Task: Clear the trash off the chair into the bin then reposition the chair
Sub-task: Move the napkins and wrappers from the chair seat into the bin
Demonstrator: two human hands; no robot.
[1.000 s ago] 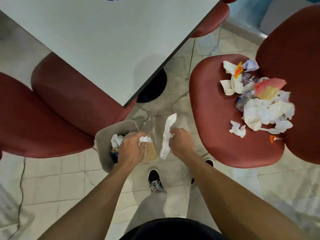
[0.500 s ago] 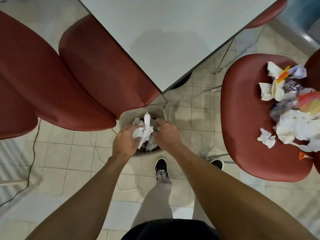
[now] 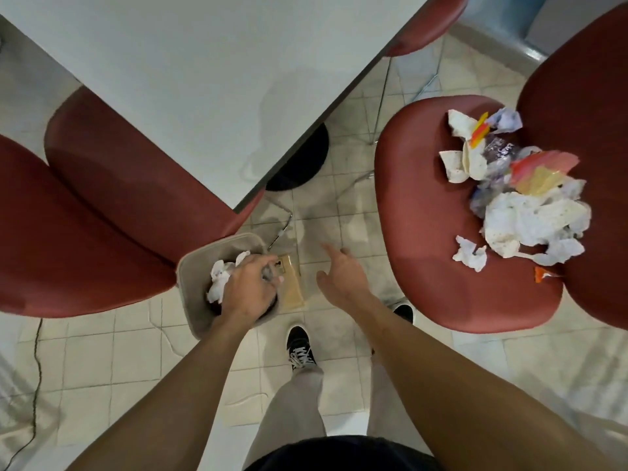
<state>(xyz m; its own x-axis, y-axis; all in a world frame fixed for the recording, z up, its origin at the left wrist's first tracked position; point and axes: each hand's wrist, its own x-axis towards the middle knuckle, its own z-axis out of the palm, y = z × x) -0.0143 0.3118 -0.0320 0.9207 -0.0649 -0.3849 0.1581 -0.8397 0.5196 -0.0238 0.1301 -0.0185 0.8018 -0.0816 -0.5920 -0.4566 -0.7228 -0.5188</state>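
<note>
We look down at own arms. Left hand [image 3: 249, 287] over bin [image 3: 193, 266], lower left of centre, fingers curled round grey scrap, pushing paper down. Right hand [image 3: 339, 278], half second ago at bin with tissue, now empty, fingers spread, swung right toward chair [image 3: 418, 212]. Tissue gone into bin. Trash pile [image 3: 520, 202] sits on chair seat, right of frame, most left to clear. Desk [image 3: 204, 79] upper left. We judge next grab comes from pile.
</note>
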